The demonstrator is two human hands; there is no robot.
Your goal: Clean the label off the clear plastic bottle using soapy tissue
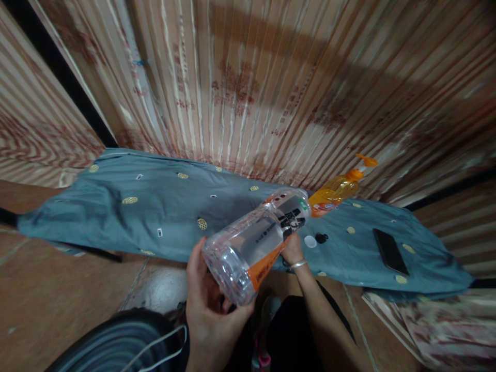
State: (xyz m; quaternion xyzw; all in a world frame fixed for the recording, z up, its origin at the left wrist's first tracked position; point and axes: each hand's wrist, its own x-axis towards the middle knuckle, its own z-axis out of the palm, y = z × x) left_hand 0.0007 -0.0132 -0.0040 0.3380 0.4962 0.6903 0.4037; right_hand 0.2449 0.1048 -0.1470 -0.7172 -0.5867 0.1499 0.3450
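Note:
My left hand (211,315) grips the bottom end of a large clear plastic bottle (232,263), thumb on one side and fingers on the other. The bottle lies tilted in the air above the blue-green cloth, its other end pointing up and right. It carries an orange, black and clear label. Behind it is my right hand (293,251), with a silver bracelet at the wrist; the fingers are hidden by the bottle. Beyond the bottle's far end stands a pump bottle (334,192) of orange liquid. A white disc (310,241) and a small black object (321,237) lie near my right hand.
A patterned blue-green cloth (163,206) covers a long, narrow surface. A black phone (389,250) lies toward its right end. Behind hangs a striped curtain (240,103), with dark poles at both sides. A dark ribbed round object (127,346) sits at lower left.

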